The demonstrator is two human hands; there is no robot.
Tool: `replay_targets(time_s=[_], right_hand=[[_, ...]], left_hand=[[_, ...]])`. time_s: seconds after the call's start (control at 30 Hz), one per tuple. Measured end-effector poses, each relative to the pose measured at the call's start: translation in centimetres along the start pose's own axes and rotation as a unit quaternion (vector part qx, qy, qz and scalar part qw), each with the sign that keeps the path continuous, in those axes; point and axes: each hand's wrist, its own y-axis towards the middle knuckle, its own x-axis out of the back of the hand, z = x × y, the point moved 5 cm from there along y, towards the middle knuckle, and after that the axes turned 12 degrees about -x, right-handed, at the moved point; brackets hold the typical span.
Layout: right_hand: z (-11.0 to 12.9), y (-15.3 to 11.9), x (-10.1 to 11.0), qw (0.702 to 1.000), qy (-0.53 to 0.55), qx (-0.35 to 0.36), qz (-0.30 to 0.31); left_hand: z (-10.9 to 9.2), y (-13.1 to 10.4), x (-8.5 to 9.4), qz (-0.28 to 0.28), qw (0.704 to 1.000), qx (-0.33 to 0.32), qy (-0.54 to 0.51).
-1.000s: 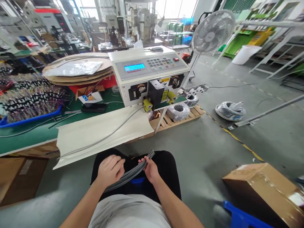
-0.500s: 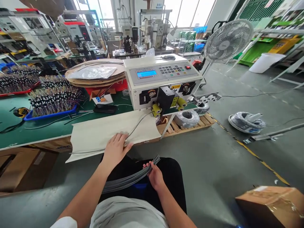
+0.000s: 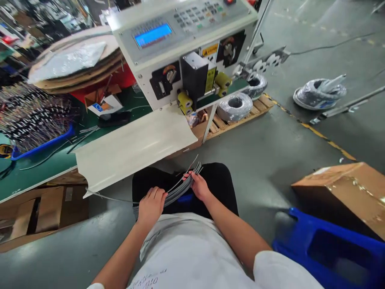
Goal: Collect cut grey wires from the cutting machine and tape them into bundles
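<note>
Over my lap, my right hand [image 3: 197, 185] is closed round a bundle of grey cables [image 3: 178, 192] near their cut ends. My left hand [image 3: 152, 202] grips a single grey cable [image 3: 116, 199] beside the bundle. That cable's tail trails left to the corner of the cream chute [image 3: 135, 148], while its other end sticks up above the bundle. Beyond my knees stands the wire cutting machine [image 3: 180, 52], with a lit blue display and yellow rollers [image 3: 184, 102] at the head of the chute.
Left on the green bench [image 3: 39, 168] is a blue tray [image 3: 45, 148] packed with wire assemblies. Wrapped cable coils [image 3: 235, 106] rest on a wooden pallet [image 3: 222, 126]. A cardboard box [image 3: 339, 188] and a blue plastic stool-like piece [image 3: 300, 241] are on the floor at right.
My left hand has drawn the single cable off the chute and down to the bundle on my lap. My right hand still holds the bundle. The view has tilted down.
</note>
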Motion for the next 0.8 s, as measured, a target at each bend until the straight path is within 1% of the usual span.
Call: replay_targets(time_s=[0.07, 0.1, 0.2, 0.43, 0.53, 0.6, 0.67, 0.73, 0.8], right_hand=[[0.1, 0.0, -0.1, 1.000, -0.002, 0.003, 0.009], [0.0, 0.0, 0.0, 1.000, -0.003, 0.004, 0.008], [0.0, 0.0, 0.2, 1.000, -0.010, 0.001, 0.003], [0.0, 0.0, 0.3, 1.000, -0.020, -0.010, 0.007], [-0.1, 0.2, 0.1, 1.000, -0.011, -0.004, 0.007], [-0.2, 0.1, 0.0, 1.000, -0.005, 0.006, 0.000], [-0.4, -0.1, -0.1, 1.000, -0.002, 0.015, -0.009], [-0.6, -0.1, -0.1, 1.000, 0.003, 0.014, -0.007], [-0.8, 0.1, 0.3, 1.000, 0.005, 0.015, -0.006]], left_hand=[[-0.6, -0.7, -2.0, 0.039, 0.999, 0.004, -0.007], [-0.9, -0.9, -2.7, 0.051, 0.999, 0.004, -0.011], [-1.2, -1.1, -3.8, 0.065, 0.998, -0.002, -0.020], [-0.9, -0.6, -4.1, 0.068, 0.998, -0.009, -0.008], [-0.9, -0.4, -4.3, 0.064, 0.998, -0.014, 0.003], [-1.1, -0.4, -4.0, 0.053, 0.998, -0.030, 0.003], [-1.1, -0.7, -3.3, 0.036, 0.998, -0.048, 0.002], [-0.4, -1.6, -2.5, 0.021, 0.998, -0.053, -0.003], [1.3, -3.0, -2.4, 0.008, 0.999, -0.033, -0.024]])
